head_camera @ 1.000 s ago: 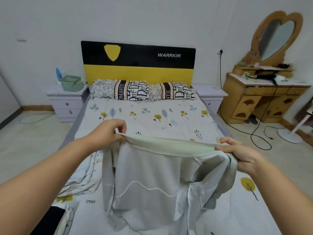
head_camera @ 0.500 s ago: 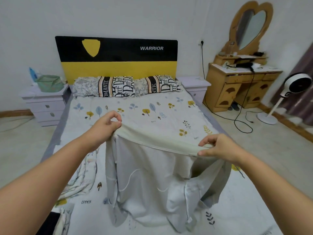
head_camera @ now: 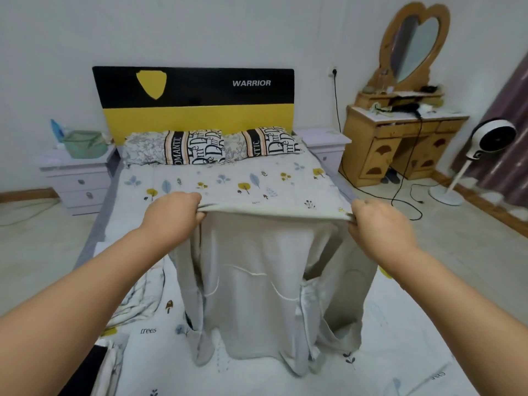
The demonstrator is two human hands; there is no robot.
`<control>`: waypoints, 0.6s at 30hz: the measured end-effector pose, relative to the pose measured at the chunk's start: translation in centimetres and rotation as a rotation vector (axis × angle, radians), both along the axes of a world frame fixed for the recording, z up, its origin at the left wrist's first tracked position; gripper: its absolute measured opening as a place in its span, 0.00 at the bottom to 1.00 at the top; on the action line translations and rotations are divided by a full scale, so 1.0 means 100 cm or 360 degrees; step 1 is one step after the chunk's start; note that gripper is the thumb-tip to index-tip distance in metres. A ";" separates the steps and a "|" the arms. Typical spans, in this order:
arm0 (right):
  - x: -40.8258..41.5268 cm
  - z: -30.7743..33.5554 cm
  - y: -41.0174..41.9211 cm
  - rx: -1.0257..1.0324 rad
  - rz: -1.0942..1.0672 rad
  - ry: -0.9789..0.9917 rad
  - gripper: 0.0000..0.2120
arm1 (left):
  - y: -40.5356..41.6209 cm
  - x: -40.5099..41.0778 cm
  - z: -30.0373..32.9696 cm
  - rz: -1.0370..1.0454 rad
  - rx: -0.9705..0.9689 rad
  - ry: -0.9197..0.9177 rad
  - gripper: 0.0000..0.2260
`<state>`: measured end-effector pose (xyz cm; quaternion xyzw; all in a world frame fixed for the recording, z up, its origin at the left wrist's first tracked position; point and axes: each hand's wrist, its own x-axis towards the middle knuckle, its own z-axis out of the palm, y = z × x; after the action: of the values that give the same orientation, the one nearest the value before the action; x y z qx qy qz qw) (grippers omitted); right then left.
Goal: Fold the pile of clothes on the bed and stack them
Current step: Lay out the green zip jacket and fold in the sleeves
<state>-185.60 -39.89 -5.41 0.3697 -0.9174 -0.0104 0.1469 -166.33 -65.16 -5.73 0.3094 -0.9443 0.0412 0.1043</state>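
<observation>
We hold a pale grey garment [head_camera: 265,281] up over the bed [head_camera: 228,178], stretched flat between our two hands. Our left hand [head_camera: 171,215] pinches one end of its top edge, fingers curled round the cloth; our right hand [head_camera: 380,224] grips the other end the same way, so the edge runs taut from one to the other. From that edge the garment hangs straight down, white piping curving across its front, and its lower folds touch the bed's leaf-printed sheet. On the bed, to the left of the garment, lies a rumpled pile of light clothes [head_camera: 140,301], and nearer us at the bed's left corner something black [head_camera: 85,370] lies beside more pale cloth. At the head of the bed two lettered pillows [head_camera: 211,145] lean against a black and yellow headboard [head_camera: 197,98] marked WARRIOR. Left of the bed a nightstand [head_camera: 77,178] carries a green basket [head_camera: 83,142]. Right of the bed stand a wooden dressing table [head_camera: 400,138] with a heart-shaped mirror [head_camera: 414,47], and a white fan [head_camera: 485,144] on the floor.
</observation>
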 end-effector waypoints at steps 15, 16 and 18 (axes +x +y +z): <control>0.009 0.067 0.078 -0.1176 -0.0023 -0.1930 0.07 | 0.131 0.030 0.069 0.0339 0.1810 0.1142 0.06; 0.007 0.070 0.087 -0.1225 -0.0004 -0.2017 0.06 | 0.141 0.035 0.075 0.0299 0.1923 0.1176 0.04; 0.003 0.078 0.104 -0.1268 0.0060 -0.2189 0.05 | 0.158 0.046 0.083 0.0200 0.2116 0.1234 0.05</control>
<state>-185.26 -29.48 2.39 0.2282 -0.7307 0.5517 -0.3311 -161.77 -49.34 2.59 0.3523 -0.6472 -0.6401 0.2175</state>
